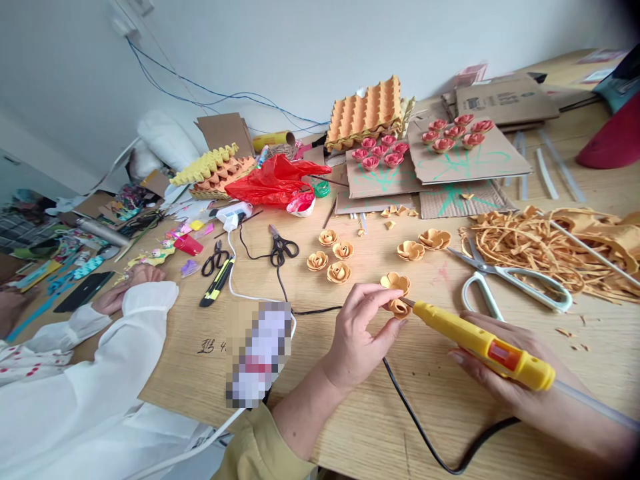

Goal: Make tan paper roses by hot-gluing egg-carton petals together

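Light wooden tabletop is lying below a plain white wall | tangled heap of orange carton strips is sprawling far right | flat brown cardboard sheets are carrying pink paper roses | white-handled scissors are lying just beyond the right hand, which is gripping a yellow hot-glue gun | left hand is pinching an orange paper rose at the nozzle, just above the table's middle | pen marks on the wood are staying unreadable

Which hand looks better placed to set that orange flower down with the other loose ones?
Left, probably: the left hand pinches the orange flower, and the loose flowers lie just beyond it, while the right hand is full with the glue gun.
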{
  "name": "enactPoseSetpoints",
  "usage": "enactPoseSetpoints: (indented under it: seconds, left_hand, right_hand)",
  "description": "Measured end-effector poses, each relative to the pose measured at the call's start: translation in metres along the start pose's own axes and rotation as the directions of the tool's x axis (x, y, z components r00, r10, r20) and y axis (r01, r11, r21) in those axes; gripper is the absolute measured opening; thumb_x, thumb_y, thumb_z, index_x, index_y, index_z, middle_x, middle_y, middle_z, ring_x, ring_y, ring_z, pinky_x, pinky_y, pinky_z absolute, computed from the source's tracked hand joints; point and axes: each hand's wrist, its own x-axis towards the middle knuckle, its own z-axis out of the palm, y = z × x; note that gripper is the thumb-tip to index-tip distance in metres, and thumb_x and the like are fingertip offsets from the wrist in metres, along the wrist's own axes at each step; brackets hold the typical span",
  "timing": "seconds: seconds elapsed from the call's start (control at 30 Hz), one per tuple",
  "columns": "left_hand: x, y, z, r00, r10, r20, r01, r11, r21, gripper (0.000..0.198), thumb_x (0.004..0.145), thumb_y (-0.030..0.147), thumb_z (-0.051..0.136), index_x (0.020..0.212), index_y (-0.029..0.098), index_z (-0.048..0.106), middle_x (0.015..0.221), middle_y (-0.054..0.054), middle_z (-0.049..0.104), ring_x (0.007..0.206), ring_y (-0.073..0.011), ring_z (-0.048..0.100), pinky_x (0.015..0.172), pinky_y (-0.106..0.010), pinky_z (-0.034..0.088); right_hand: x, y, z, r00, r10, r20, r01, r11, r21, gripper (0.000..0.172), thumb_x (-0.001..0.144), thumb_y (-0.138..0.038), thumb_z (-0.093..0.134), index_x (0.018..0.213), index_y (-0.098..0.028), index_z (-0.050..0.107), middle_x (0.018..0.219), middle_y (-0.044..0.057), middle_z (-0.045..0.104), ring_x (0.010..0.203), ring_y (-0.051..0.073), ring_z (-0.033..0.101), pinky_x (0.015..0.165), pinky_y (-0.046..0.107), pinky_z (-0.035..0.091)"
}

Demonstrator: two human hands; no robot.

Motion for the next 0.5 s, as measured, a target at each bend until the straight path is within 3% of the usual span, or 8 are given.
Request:
enactPoseSetpoints:
  seconds: [0.1,0.3,0.4,0.5]
  left_hand:
    - [0.0,-0.001,0.0,1.0,0.004,0.005,-0.004,1.0,-0.005,0.034,0.087,0.013,0.069,0.119,0.022,0.065,0.108,-0.007,0.065,0.091,-0.0159,0.065,0.087,-0.033,0.057]
    - [0.001,-0.006,0.002,0.996,-0.086,0.02,0.088,0.985,-0.147,0.031,0.085,0.013,0.071,0.115,0.02,0.067,0.108,-0.008,0.065,0.089,-0.0147,0.065,0.084,-0.03,0.058]
    - [0.001,-0.008,0.003,0.983,-0.173,0.058,0.182,0.933,-0.31,0.028,0.087,0.02,0.071,0.114,0.019,0.067,0.111,-0.009,0.063,0.094,-0.0156,0.065,0.083,-0.028,0.059]
    - [0.001,-0.008,0.003,0.955,-0.271,0.121,0.296,0.829,-0.474,0.031,0.086,0.03,0.073,0.113,0.017,0.066,0.11,-0.009,0.063,0.096,-0.016,0.066,0.087,-0.029,0.058]
  right_hand:
    - [0.0,-0.001,-0.002,0.993,-0.068,0.097,0.07,0.997,-0.018,0.022,0.088,-0.035,0.056,0.067,-0.03,0.053,0.071,0.003,0.069,0.073,0.027,0.073,0.06,0.035,0.059]
    - [0.001,-0.007,-0.004,0.996,-0.037,0.085,0.036,0.999,0.015,0.024,0.087,-0.033,0.057,0.065,-0.029,0.05,0.073,0.004,0.07,0.075,0.027,0.072,0.059,0.034,0.057]
    - [0.002,-0.008,-0.008,0.993,-0.048,0.111,0.044,0.998,0.039,0.022,0.088,-0.029,0.057,0.067,-0.028,0.052,0.073,0.003,0.068,0.071,0.025,0.07,0.059,0.033,0.055]
    - [0.003,-0.004,-0.011,0.978,-0.135,0.161,0.132,0.991,0.024,0.017,0.089,-0.025,0.057,0.072,-0.027,0.054,0.074,0.002,0.065,0.065,0.021,0.065,0.059,0.032,0.052]
